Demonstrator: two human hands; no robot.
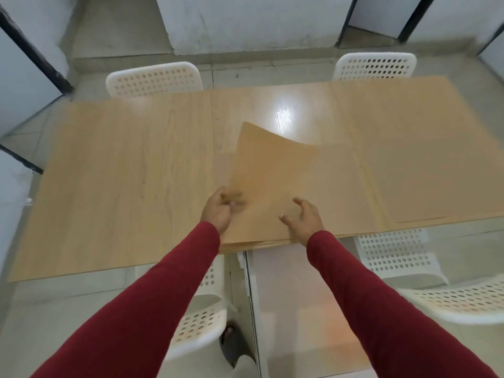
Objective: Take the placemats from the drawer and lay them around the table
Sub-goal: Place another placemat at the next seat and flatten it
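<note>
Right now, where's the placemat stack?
Head view: the placemat stack sits at the table's near edge, centre, between the left hand and right hand, with its top mat's far end curling up.

Bright overhead glare on table (pixel 283 115); motion blur, wide-angle distortion.

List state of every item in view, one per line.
top placemat: far edge curled up off the stack, left hand pinching its near left side
placemat stack: lying at the table's near edge
laid placemat: flat on the table, right side
left hand: gripping the top placemat
right hand: open, fingers spread over the stack
table: left part bare
chairs: pushed in
</note>
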